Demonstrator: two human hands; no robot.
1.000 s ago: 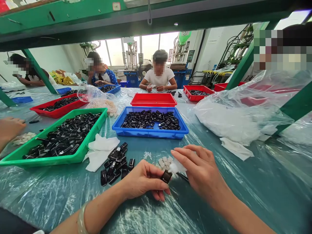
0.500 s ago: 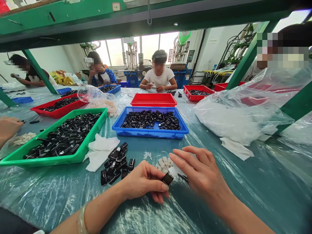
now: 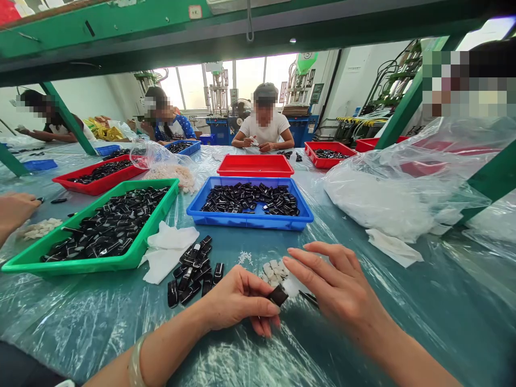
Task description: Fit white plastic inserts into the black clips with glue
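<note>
My left hand is closed, pinching a small glossy black plastic piece between thumb and fingers. Just right of it hovers my right hand, fingers stretched out over a white sheet-like scrap. A thin dark piece shows under its palm; whether the hand touches it is hidden. Behind the hands lie a small heap of off-white pads and several tiny white bits. Left of my left hand sits a loose pile of similar black pieces.
A green tray and a blue tray hold many black pieces. White cloth lies between tray and pile. Clear bags of white material stand right. A green shelf beam crosses overhead. Co-workers sit around; one's hand is at left.
My right hand has shifted slightly to the right, and the dark piece under its palm appears a little farther right. My left hand keeps its pinch on the black plastic piece.
</note>
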